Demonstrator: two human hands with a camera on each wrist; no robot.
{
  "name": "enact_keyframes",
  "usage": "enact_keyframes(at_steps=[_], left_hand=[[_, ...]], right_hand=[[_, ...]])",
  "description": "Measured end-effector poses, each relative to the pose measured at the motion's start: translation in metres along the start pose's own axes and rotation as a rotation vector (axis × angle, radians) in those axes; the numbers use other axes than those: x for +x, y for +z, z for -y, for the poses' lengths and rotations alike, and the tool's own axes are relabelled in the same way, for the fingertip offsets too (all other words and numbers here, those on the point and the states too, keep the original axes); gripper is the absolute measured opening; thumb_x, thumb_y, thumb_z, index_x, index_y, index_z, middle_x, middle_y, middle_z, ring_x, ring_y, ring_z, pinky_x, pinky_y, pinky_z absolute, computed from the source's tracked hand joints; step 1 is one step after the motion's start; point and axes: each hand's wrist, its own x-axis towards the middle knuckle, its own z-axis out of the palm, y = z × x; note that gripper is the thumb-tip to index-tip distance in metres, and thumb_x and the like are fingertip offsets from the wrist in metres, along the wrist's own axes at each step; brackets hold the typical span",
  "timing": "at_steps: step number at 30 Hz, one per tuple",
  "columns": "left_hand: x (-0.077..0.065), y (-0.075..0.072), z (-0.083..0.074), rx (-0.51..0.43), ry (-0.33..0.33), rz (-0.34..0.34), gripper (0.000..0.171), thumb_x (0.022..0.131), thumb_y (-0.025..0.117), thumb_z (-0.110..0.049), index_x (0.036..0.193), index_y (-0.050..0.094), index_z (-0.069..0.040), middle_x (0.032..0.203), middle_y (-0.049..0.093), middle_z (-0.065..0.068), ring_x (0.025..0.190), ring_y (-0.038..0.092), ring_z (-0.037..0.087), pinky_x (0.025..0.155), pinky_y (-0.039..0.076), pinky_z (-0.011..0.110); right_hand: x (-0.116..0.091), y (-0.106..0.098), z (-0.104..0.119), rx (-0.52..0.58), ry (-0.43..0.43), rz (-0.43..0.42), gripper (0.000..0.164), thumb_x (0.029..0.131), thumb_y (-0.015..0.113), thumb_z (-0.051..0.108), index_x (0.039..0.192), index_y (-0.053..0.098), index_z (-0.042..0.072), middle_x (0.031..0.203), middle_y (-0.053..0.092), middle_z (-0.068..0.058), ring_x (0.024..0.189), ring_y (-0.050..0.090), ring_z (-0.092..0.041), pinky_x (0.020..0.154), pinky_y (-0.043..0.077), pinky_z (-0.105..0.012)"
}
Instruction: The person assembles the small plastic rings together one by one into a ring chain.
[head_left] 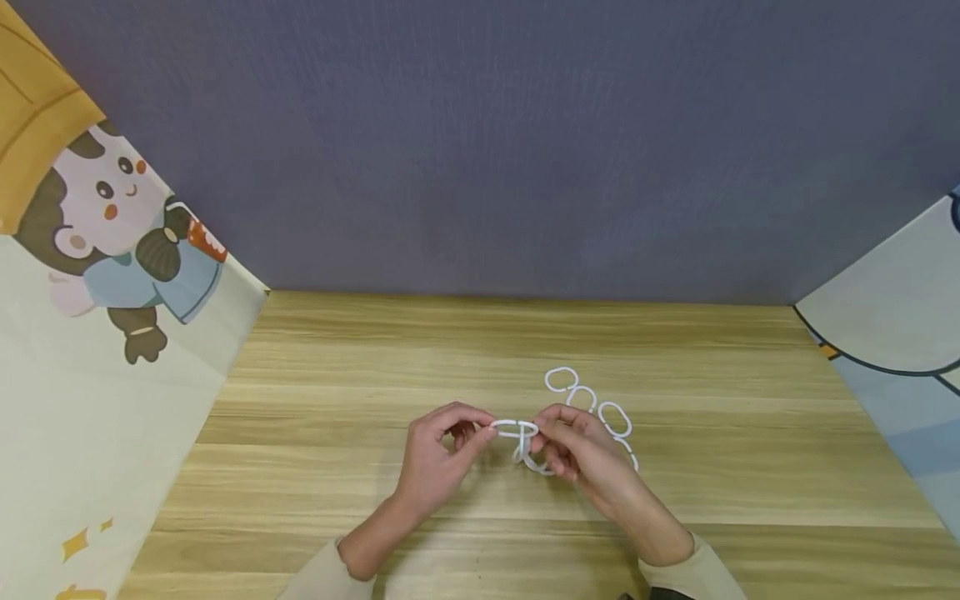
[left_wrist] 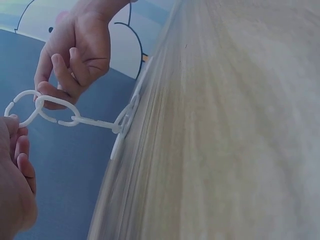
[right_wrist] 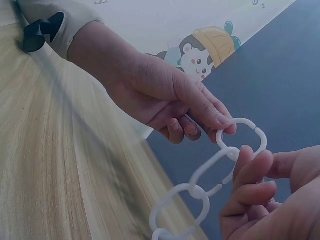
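Observation:
A white oval split ring [head_left: 506,422] is held level between both hands a little above the table. My left hand [head_left: 438,446] pinches its left end between thumb and index finger. At the opposite end my right hand [head_left: 588,454] pinches it, the other fingers loosely bent below. The ring's small gap shows in the right wrist view. Through this ring hangs a second white link [right_wrist: 207,167], joined to another link [right_wrist: 155,210] lower down. In the left wrist view, the chain [left_wrist: 95,122] runs down to the table.
More white links lie on the wooden table [head_left: 337,375] behind and beside the right hand, among them one farthest back [head_left: 548,379] and one to the right [head_left: 629,425]. A dark blue panel [head_left: 487,167] stands behind the table, with cartoon-printed walls on both sides.

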Motion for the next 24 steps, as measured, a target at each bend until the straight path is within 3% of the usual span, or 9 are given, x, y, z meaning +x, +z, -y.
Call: enact_keyframes(at_steps=[8,19,24], left_hand=[[0.001,0.0,-0.002,-0.006,-0.015,0.005,0.011,0.093,0.086,-0.001,0.1,0.081,-0.007,0.087,0.078,0.004,0.07,0.06,0.005,0.057,0.051,0.021],[0.0,0.001,0.001,0.002,-0.034,-0.005,0.01,0.093,0.086,-0.001,0.1,0.081,-0.006,0.085,0.077,0.005,0.07,0.059,0.005,0.058,0.052,0.021],[-0.001,0.001,0.0,-0.006,-0.056,-0.011,0.011,0.092,0.086,0.001,0.1,0.081,-0.005,0.084,0.076,0.006,0.07,0.059,0.005,0.058,0.051,0.019]], right_hand=[[-0.001,0.0,0.001,-0.018,0.002,-0.022,0.012,0.113,0.058,0.012,0.104,0.066,0.01,0.083,0.071,0.008,0.058,0.05,0.001,0.051,0.036,-0.014],[-0.003,-0.002,-0.001,-0.064,-0.074,-0.125,0.012,0.11,0.061,0.006,0.099,0.066,0.009,0.08,0.068,0.005,0.057,0.048,-0.002,0.05,0.034,-0.017],[-0.008,-0.011,-0.005,-0.075,-0.135,-0.147,0.015,0.109,0.06,0.003,0.098,0.068,0.009,0.08,0.068,0.005,0.057,0.049,-0.002,0.048,0.024,-0.025]])
